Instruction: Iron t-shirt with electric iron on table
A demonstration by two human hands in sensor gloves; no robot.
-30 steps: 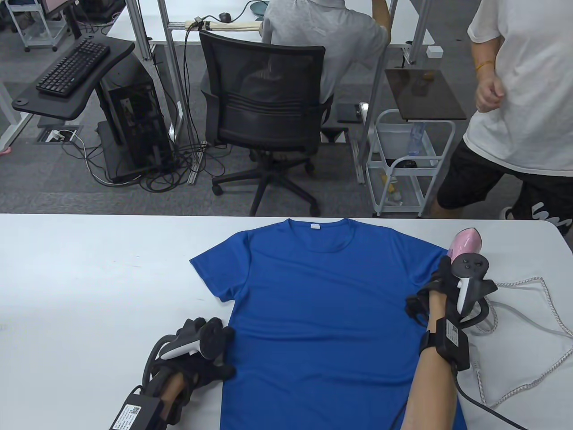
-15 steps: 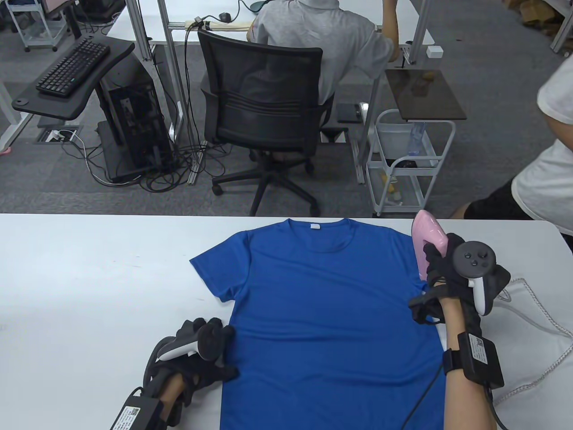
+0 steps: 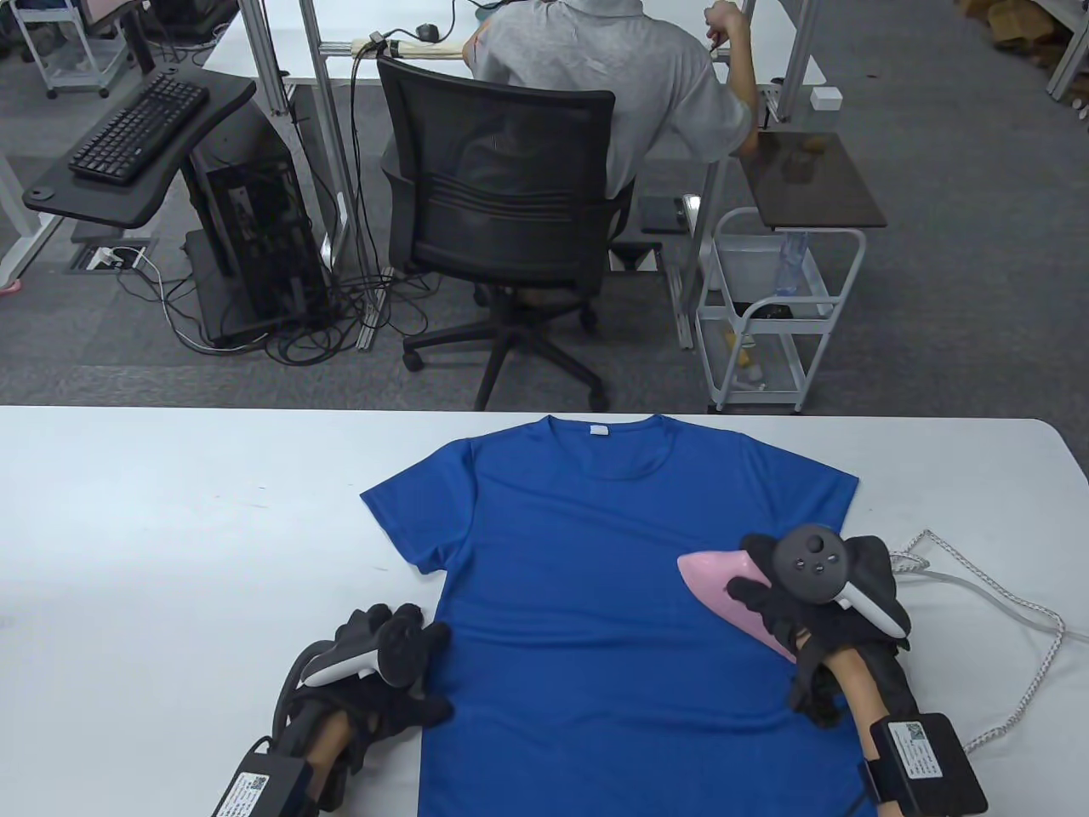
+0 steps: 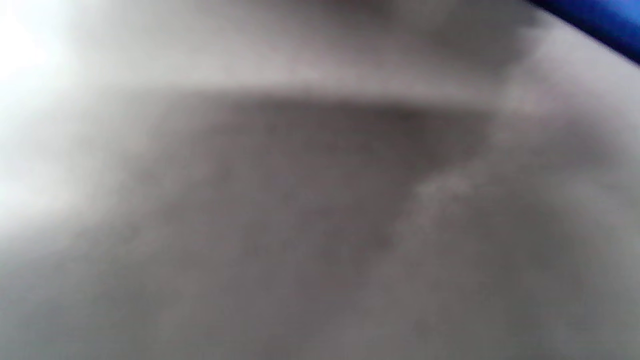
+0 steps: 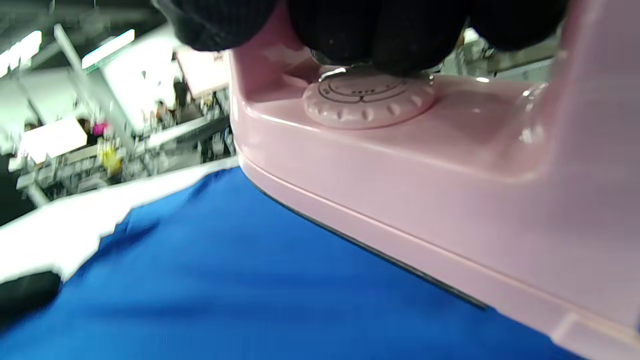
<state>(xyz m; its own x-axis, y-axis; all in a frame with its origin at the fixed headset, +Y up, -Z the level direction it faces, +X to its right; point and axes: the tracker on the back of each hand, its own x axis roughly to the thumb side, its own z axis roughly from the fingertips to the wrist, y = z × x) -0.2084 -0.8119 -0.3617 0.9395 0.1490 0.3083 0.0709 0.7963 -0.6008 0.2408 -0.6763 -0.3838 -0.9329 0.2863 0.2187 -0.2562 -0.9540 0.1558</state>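
**Iron's down on the shirt now**

Half a second back the pink iron (image 3: 723, 587) was held up, nose in the air, near the shirt's right shoulder; now it's come down flat onto the blue t-shirt (image 3: 595, 579), and the person in the white top at the right edge has walked out of shot.

Nearest the camera, the left hand (image 3: 383, 672) sits at the shirt's left side edge, low down, fingers spread and resting on the fabric, pinning it rather than gripping. Its wrist view is just grey blur, so no help there.

A bit further in, the right hand (image 3: 808, 604) is wrapped round the iron's handle. The right wrist view shows the gloved fingers (image 5: 380, 30) over the dial (image 5: 367, 97) and the sole lying on the cloth. The iron's long axis runs diagonally, nose aimed up-left toward the chest. Most of the shirt lies to the left of and beyond that hand, so the stroke probably goes that way, toward the pinning hand's side.

The cord (image 3: 1004, 596) trails off right across the table (image 3: 170, 528). Beyond the table, someone sits in an office chair (image 3: 502, 204).
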